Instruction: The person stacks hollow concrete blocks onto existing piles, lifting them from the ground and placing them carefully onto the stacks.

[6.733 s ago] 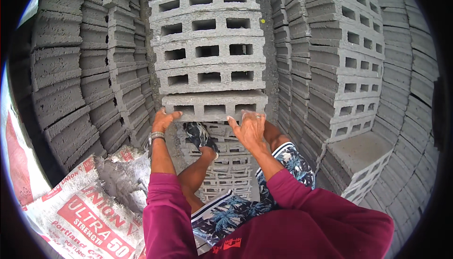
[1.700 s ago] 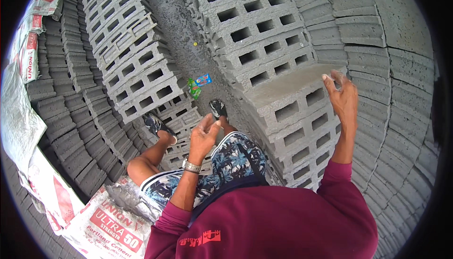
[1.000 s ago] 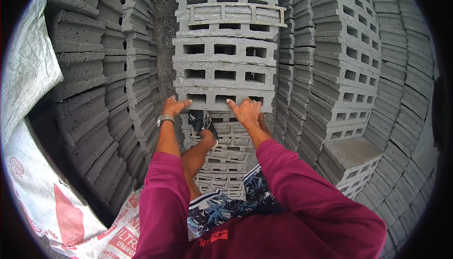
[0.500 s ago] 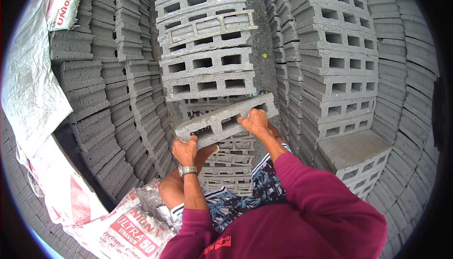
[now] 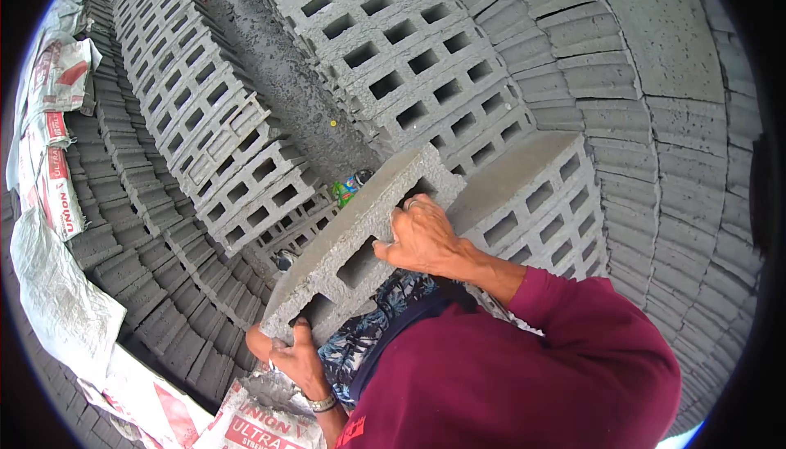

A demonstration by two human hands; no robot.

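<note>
Block: a grey hollow concrete block (image 5: 360,236) is held up off the stacks, tilted, its near-left end low and its far-right end high, in the middle of the scene.
Left hand (image 5: 288,356): it cups the low near end from below, thumb up on the end face and fingers curled under the block, clamped on it.
Right hand (image 5: 423,239): it grips the upper long edge near the far end, fingers hooked into a cavity, closed tight on the block.
Where it sits: the block hangs above the person's patterned shorts (image 5: 368,342) and just left of a short stack of blocks (image 5: 532,195) on the right, apart from it as far as I can tell.
Risk, slip: the weight seems to run down toward the left hand; if that grip gives, the low end likely drops onto the legs or feet.
Risk, pinch: the right fingers sit inside a hole; setting the block down against the right stack could trap them.
Risk, footing: the person stands in a narrow gap between rows of blocks (image 5: 205,138), with cement sacks (image 5: 246,424) lying near left; a twist with the load could catch on these.
Risk, knock: a swinging far end could strike the tall stack (image 5: 409,48) beyond and chip an edge.
</note>
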